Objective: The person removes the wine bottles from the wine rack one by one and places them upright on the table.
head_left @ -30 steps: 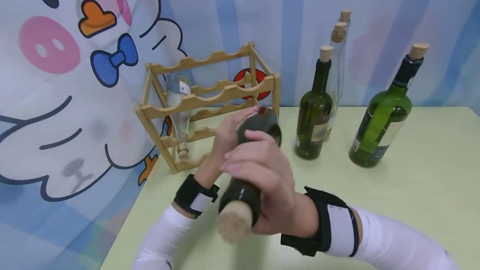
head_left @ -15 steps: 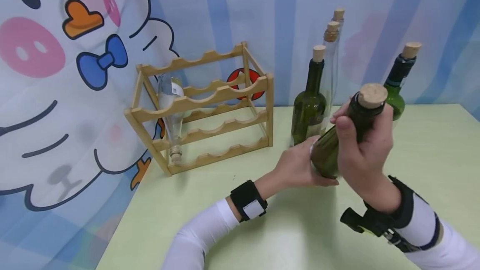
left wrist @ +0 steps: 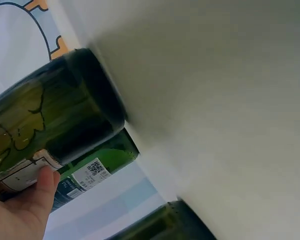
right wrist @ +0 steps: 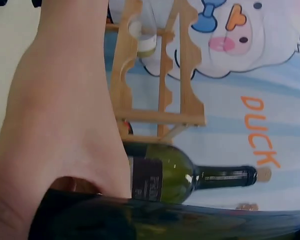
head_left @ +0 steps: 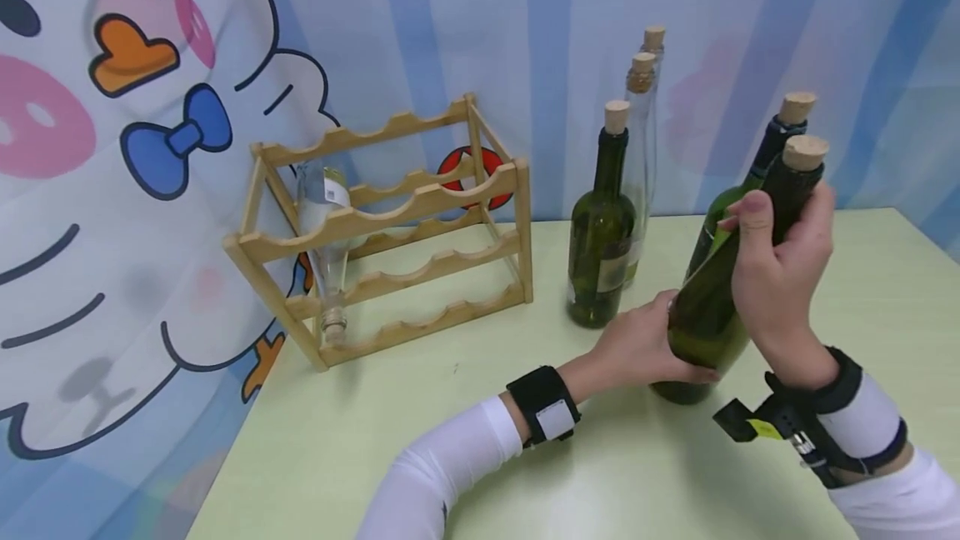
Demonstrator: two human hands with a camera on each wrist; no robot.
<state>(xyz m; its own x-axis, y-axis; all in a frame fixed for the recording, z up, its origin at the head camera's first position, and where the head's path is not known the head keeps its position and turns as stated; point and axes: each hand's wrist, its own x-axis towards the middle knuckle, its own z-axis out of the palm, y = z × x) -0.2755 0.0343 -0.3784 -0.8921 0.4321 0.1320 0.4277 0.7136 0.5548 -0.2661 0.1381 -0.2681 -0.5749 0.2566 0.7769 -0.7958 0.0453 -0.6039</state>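
Observation:
Both hands hold a dark green wine bottle (head_left: 708,294) with a cork (head_left: 806,152), leaning to the right with its base low at the table. My left hand (head_left: 641,344) grips its lower body; in the left wrist view, the thumb (left wrist: 46,182) presses by the label. Higher up, my right hand (head_left: 783,273) wraps round the bottle near the neck. Close behind stands a green corked bottle (head_left: 716,211), partly hidden by the held one. The right wrist view shows the held bottle's dark side (right wrist: 165,220) along the bottom edge, below the hand (right wrist: 65,110).
A wooden wine rack (head_left: 405,211) stands at the left, with a clear corked bottle (head_left: 326,261) lying in its leftmost place, neck forward. Between rack and hands stands a green corked bottle (head_left: 600,244), with clear corked bottles (head_left: 641,140) behind it. A printed cloth (head_left: 480,7) backs the table.
The wine bottle has moved right, away from the front of the rack, and turned from pointing cork-first at the camera to nearly upright. Both hands moved with it.

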